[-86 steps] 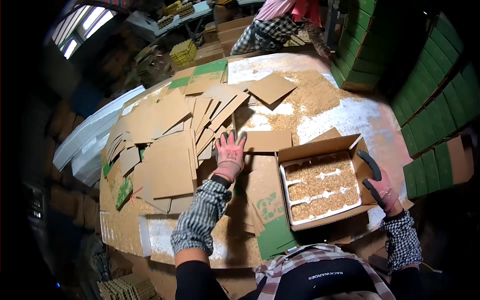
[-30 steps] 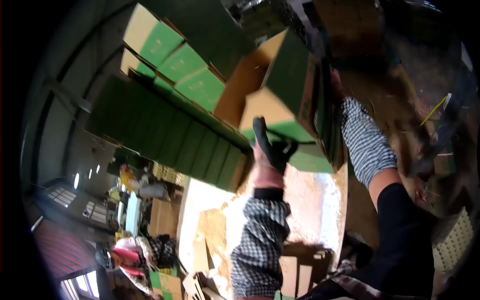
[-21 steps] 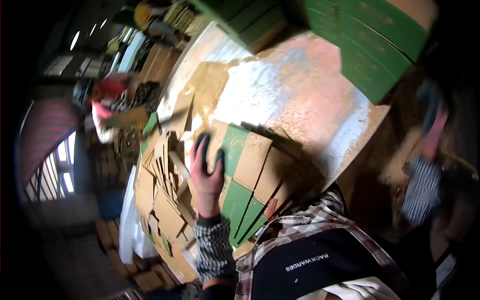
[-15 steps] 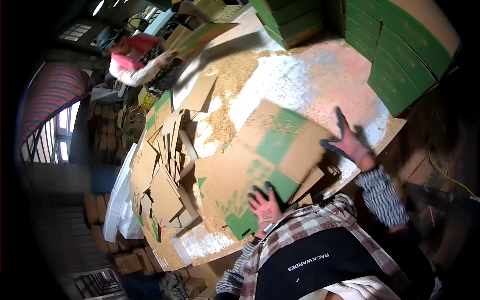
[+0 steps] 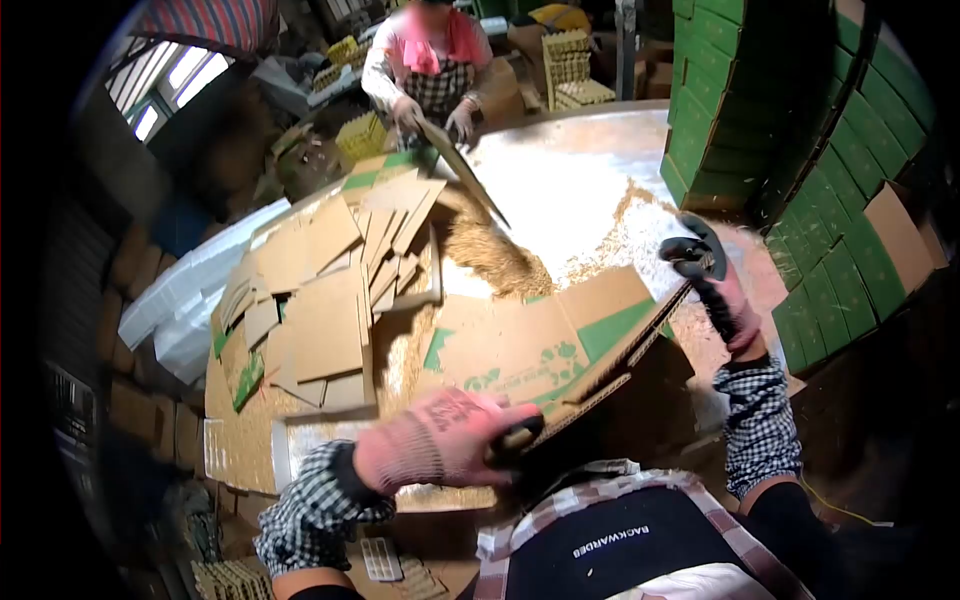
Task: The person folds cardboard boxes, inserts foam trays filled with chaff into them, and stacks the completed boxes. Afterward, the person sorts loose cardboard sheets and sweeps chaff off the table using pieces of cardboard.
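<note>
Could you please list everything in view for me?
Table: one, white and pinkish, centre
Flattened printed carton: at least one, brown and green, table's near side
Loose cardboard pieces: many, brown, table's left
Flakes: countless, tan, on the table
Green cartons: many, green, stacked at right
White slabs: several, white, left of the table
Trays: several stacks, yellowish, beyond the table
Striped cloth: one, red and blue, upper left
Person: one, pink scarf, far side
Board: one, brownish, held by that person
Left hand: one, pink glove, on carton edge
Right hand: one, pink glove, by carton corner
</note>
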